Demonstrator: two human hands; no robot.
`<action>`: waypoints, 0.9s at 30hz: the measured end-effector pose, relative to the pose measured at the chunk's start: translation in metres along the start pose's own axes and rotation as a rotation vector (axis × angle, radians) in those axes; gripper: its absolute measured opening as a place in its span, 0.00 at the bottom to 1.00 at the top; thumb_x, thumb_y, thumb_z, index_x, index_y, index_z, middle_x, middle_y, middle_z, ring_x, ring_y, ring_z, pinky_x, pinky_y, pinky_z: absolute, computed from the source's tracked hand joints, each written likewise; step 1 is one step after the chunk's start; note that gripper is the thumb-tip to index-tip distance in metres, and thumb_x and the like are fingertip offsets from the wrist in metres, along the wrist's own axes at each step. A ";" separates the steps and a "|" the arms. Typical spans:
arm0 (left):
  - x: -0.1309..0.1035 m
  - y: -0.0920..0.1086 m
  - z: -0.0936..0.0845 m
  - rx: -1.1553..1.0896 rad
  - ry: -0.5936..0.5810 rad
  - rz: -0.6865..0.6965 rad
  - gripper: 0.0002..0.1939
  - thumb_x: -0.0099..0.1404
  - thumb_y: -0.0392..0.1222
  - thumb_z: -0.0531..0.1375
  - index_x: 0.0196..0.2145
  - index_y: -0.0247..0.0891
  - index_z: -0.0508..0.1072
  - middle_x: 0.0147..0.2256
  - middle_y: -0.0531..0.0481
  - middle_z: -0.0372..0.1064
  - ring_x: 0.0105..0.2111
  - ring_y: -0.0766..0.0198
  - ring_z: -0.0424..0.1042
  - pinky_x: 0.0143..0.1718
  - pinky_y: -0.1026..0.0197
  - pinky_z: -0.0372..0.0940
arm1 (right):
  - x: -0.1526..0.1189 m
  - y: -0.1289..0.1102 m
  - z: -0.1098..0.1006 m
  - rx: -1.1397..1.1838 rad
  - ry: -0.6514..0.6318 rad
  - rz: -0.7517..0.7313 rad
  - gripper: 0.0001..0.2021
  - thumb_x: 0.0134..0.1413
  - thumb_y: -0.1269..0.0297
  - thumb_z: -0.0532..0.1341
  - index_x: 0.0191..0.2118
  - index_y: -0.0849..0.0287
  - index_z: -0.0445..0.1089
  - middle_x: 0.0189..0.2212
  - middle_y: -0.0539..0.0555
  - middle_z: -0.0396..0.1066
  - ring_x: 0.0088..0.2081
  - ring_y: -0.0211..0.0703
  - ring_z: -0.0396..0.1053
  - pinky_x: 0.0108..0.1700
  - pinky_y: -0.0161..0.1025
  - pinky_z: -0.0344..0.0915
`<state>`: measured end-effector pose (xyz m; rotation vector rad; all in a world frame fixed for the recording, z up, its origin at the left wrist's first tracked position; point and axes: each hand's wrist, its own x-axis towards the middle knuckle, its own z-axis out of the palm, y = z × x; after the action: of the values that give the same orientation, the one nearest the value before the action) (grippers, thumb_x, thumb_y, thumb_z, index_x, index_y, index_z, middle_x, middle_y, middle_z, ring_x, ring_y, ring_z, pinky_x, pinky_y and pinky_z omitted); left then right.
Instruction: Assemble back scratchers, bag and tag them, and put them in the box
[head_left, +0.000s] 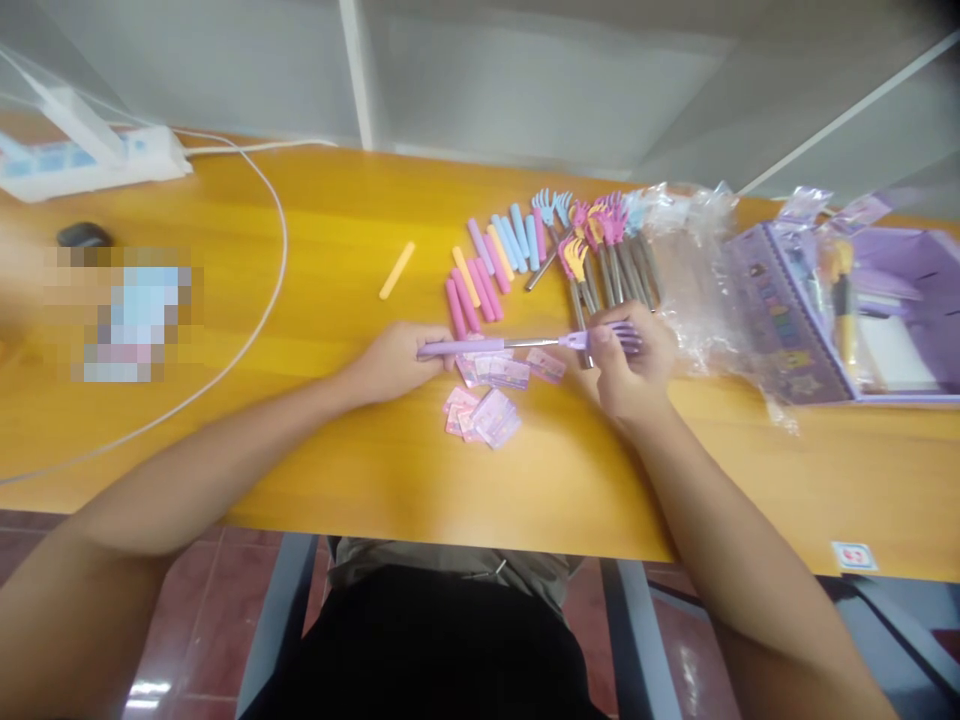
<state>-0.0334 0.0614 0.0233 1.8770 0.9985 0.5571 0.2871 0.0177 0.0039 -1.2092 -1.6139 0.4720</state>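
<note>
A purple back scratcher (480, 348) lies level across the space between my hands, with a metal rod joining its handle to its claw head. My left hand (401, 362) grips the end of the purple handle. At the other end, my right hand (634, 360) is closed around the claw head, fingers partly covering it. Just below are small printed cards (495, 415) in two loose groups. Behind the scratcher lie several pink handle tubes (487, 290) and blue handle tubes (517, 238). Metal rods with coloured claw heads (611, 220) are piled near my right hand.
One yellow tube (397, 270) lies apart on the table (337, 230). Clear plastic bags (694, 270) and an open purple box (795, 320) stand at right. At left are a power strip (97, 160), a white cable (281, 250), a black mouse (84, 236) and a pixelated patch.
</note>
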 end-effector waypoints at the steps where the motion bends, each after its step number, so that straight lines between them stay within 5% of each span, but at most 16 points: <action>1: 0.000 0.001 0.000 0.005 -0.001 -0.001 0.06 0.62 0.39 0.61 0.29 0.38 0.77 0.24 0.57 0.68 0.26 0.66 0.62 0.33 0.62 0.58 | 0.000 0.003 0.000 0.002 -0.011 0.017 0.20 0.75 0.43 0.63 0.37 0.54 0.71 0.25 0.48 0.69 0.26 0.40 0.65 0.31 0.41 0.57; 15: 0.001 -0.003 -0.004 0.021 0.069 -0.059 0.05 0.59 0.40 0.61 0.27 0.38 0.76 0.23 0.57 0.67 0.26 0.65 0.62 0.31 0.61 0.55 | 0.001 -0.003 0.010 0.006 -0.132 0.019 0.28 0.74 0.32 0.57 0.33 0.51 0.65 0.22 0.47 0.63 0.23 0.42 0.58 0.28 0.43 0.54; 27: -0.001 -0.001 -0.003 0.020 0.074 -0.077 0.06 0.58 0.41 0.61 0.26 0.38 0.76 0.22 0.57 0.65 0.25 0.65 0.61 0.30 0.60 0.53 | -0.002 -0.003 0.017 -0.028 -0.217 -0.021 0.26 0.77 0.35 0.53 0.34 0.51 0.63 0.22 0.47 0.64 0.23 0.41 0.59 0.28 0.40 0.54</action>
<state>-0.0365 0.0623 0.0234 1.8387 1.1240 0.5760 0.2708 0.0191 -0.0017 -1.1934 -1.8200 0.5852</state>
